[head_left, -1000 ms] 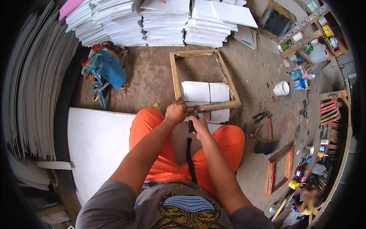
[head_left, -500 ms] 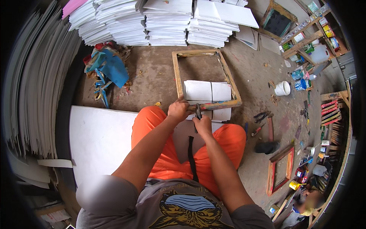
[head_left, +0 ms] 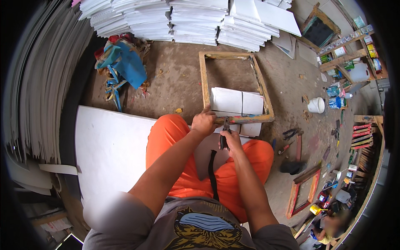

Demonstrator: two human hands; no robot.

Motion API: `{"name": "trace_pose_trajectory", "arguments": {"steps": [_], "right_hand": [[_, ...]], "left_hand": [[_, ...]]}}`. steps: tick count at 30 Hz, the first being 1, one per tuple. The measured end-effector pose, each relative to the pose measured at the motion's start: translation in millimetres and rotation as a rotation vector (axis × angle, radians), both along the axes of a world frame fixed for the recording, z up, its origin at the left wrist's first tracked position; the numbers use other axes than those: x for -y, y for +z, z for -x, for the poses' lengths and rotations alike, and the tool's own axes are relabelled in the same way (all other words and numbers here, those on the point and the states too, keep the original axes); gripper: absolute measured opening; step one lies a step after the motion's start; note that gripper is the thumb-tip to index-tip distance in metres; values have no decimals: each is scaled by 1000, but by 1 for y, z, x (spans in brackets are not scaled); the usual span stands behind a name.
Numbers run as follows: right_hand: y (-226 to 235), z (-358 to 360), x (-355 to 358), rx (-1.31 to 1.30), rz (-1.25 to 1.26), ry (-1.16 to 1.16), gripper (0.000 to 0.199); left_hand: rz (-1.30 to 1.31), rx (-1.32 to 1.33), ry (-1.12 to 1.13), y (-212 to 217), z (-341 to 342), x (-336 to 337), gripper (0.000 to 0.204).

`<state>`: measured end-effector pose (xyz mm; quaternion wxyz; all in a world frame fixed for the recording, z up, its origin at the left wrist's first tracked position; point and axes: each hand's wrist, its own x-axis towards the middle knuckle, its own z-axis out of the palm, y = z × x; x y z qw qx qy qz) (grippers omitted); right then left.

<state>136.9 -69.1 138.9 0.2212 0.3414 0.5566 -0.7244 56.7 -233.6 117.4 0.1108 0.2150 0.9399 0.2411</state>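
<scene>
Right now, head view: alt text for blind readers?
A person's left hand holds the near-left corner of a wooden frame; the right hand holds black-handled pliers at its near bar. White paper shows through the frame, with stacked white sheets beyond.

Ok so the wooden frame point(head_left: 252, 119) was a beat-up open rectangle, all scuffed, with blue and red paint smears on its near bar, that end sitting over a bundle of white paper point(head_left: 227, 100). The pliers point(head_left: 225, 128) had black handles, nose right at that bar, left of middle. Couldn't tell if the jaws were biting.
</scene>
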Motion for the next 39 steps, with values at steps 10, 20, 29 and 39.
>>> {"name": "trace_pose_trajectory", "arguments": {"steps": [10, 20, 29, 39], "right_hand": [[154, 128, -51, -292, -98, -40, 34], [28, -1, -104, 9, 132, -67, 49], [14, -3, -34, 86, -259, 539, 41], [42, 26, -23, 153, -553, 782, 46]], "left_hand": [[80, 87, -26, -1, 5, -1, 38], [10, 48, -20, -1, 3, 0, 40], [-40, -19, -8, -4, 2, 0, 39], [-49, -39, -5, -5, 2, 0, 40]]}}
